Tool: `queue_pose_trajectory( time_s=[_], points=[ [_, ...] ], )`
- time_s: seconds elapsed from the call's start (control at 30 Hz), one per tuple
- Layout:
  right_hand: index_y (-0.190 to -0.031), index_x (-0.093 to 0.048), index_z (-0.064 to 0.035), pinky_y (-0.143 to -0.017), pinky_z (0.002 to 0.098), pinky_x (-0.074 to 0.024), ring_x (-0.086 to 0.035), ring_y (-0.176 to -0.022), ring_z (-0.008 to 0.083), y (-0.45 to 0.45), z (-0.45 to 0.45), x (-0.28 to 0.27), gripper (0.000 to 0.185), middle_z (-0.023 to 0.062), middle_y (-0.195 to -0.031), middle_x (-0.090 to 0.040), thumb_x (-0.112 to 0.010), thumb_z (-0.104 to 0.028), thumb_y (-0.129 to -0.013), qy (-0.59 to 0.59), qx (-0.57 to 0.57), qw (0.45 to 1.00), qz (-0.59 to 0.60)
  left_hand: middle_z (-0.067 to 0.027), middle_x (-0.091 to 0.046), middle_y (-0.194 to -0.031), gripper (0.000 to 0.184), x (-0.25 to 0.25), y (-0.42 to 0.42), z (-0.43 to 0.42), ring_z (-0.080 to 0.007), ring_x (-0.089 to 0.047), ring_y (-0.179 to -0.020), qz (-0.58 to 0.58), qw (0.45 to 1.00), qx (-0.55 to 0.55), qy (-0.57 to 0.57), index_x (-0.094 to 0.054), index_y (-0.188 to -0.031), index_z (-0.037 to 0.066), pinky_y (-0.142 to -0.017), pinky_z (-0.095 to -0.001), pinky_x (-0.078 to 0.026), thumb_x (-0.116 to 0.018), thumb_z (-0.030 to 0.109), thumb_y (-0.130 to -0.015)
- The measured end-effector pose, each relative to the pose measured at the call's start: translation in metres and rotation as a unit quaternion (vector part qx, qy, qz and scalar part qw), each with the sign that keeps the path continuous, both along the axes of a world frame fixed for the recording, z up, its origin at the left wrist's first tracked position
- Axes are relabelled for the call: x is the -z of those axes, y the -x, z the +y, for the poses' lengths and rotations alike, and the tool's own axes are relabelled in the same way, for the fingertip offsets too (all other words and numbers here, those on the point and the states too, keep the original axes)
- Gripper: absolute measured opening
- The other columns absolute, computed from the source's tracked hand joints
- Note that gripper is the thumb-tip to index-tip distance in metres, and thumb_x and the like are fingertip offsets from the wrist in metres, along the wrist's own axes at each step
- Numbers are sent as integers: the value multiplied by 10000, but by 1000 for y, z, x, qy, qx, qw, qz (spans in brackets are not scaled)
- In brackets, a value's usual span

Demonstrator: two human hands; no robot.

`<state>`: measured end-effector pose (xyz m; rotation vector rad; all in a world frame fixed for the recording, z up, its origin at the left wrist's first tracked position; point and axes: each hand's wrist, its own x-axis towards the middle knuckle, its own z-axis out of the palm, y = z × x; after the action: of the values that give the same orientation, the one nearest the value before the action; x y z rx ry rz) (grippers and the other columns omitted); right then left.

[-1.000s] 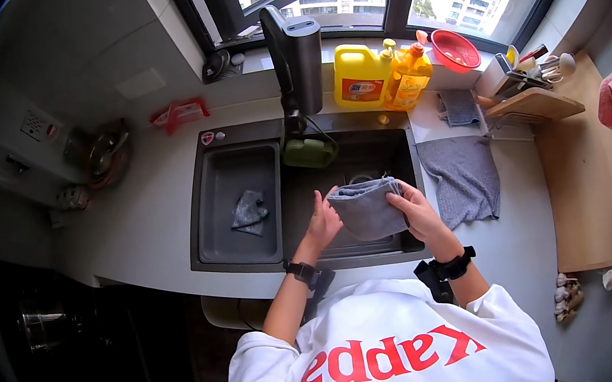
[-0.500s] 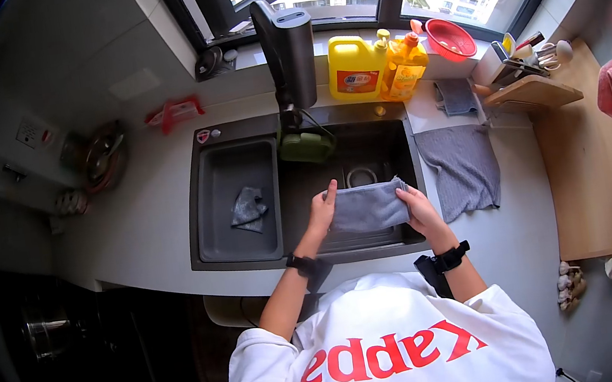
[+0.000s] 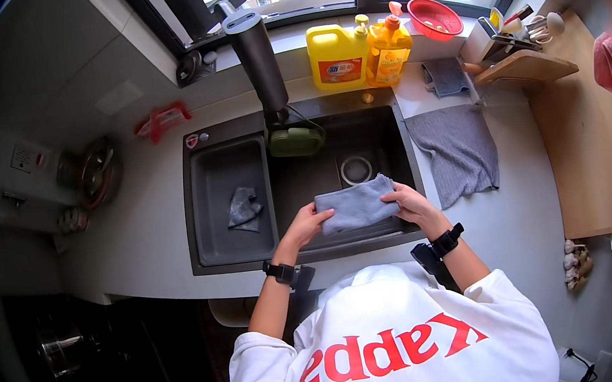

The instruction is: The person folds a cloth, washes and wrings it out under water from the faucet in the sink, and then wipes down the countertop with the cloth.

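A folded grey cloth (image 3: 356, 206) is stretched level above the front part of the right sink basin (image 3: 305, 183). My left hand (image 3: 303, 228) pinches its left end, thumb on top. At its right end, my right hand (image 3: 413, 205) is closed on the cloth. A crumpled dark cloth (image 3: 244, 209) lies in the left basin (image 3: 239, 243). Another grey cloth (image 3: 461, 150) is spread on the counter right of the sink, with a small folded cloth (image 3: 446, 77) behind it.
A dark faucet (image 3: 257, 65) rises behind the sink, near a green container (image 3: 296, 140). Yellow (image 3: 338, 57) and orange bottles (image 3: 387, 53) and a red bowl (image 3: 436, 18) stand behind. A wooden board (image 3: 589, 143) and garlic (image 3: 577, 264) are at right.
The folded cloth has been opened out wider between my hands and lies flatter. My left hand, earlier with its thumb raised at the cloth's edge, now pinches that end. The view has shifted slightly.
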<state>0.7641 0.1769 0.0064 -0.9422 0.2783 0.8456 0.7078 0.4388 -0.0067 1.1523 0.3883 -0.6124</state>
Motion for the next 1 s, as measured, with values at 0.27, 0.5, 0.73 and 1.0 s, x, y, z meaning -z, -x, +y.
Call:
queue_pose_trajectory(
  time_s=[0.27,0.5,0.73,1.0],
  points=[
    [-1083,-544,-36,-748,301,-524,-618,-870,185,-5,0,1,326,86,-987,-609,-491,97,-791,-25,5,1000,8,-12,-535,-987,305,-18,2,0,-103,-523,-892,-58,987,76,-130,-466,-1163,113,-711,-269,-476,-552,171,-876],
    [-1026,-571,-31,-766,300,-525,-619,-858,181,-19,-9,3,284,86,-967,-616,-486,107,-794,-47,13,999,4,7,-533,-939,291,-37,-3,-3,-73,-511,-781,-146,983,64,-91,-465,-1171,121,-588,-223,-471,-516,126,-885],
    [-1068,-553,-37,-876,272,-438,-560,-958,127,-21,-18,-3,290,44,-1004,-595,-521,71,-800,-68,-91,988,-100,-37,-555,-1014,299,-61,-2,0,-122,-575,-806,-148,987,53,-26,-461,-1199,101,-640,-317,-557,-470,76,-901],
    [-1386,-245,-53,-1067,332,-229,-252,-1315,235,-49,4,-52,851,141,-1414,-281,-720,-244,-706,111,-385,844,-357,-52,-570,-1020,342,-108,-18,2,-148,-557,-839,-280,924,227,-126,-582,-1067,61,-718,-259,-483,-422,-80,-800]
  ],
)
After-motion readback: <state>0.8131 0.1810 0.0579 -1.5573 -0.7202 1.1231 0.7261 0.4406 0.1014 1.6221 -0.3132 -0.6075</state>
